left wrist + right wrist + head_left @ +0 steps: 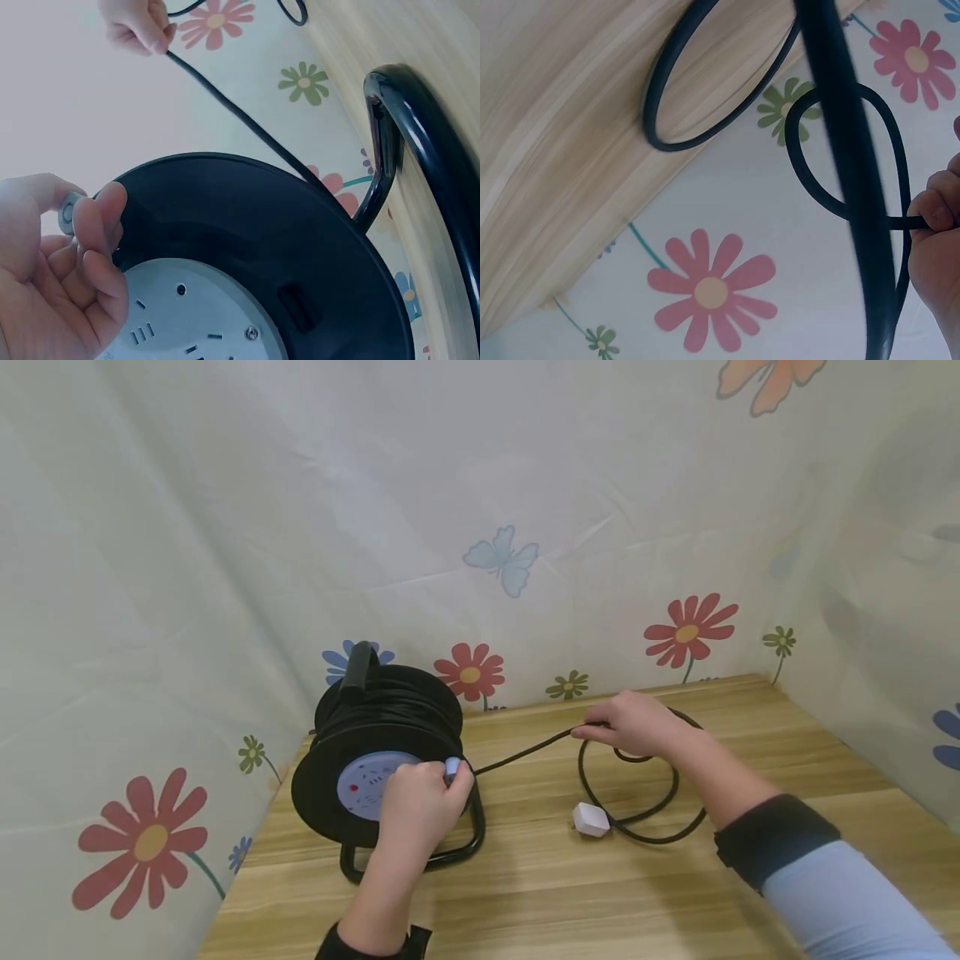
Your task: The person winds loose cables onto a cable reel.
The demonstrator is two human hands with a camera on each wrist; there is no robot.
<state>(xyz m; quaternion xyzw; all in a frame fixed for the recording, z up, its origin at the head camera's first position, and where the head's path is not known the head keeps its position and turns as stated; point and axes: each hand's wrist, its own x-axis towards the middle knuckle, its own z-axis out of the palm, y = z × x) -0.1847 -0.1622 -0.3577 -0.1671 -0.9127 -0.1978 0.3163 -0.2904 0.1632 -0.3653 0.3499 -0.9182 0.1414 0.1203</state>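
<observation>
A black cable reel (318,789) stands on its tube frame at the left, with a pale socket panel (356,777) in its face. My left hand (420,802) holds the small grey crank knob (68,213) at the reel's face, thumb and fingers curled about it. My right hand (633,722), farther right, pinches the black cable (525,750). From that hand the cable runs taut to the reel, and its other part hangs and lies in loose loops. The cable ends in a white plug (590,819) on the tabletop.
The wood-grain table (555,902) ends at a pale curtain (570,485) printed with flowers and butterflies, which also closes off both sides. The reel's carrying handle (360,670) rises at its top, and its black foot bar (461,853) rests on the table.
</observation>
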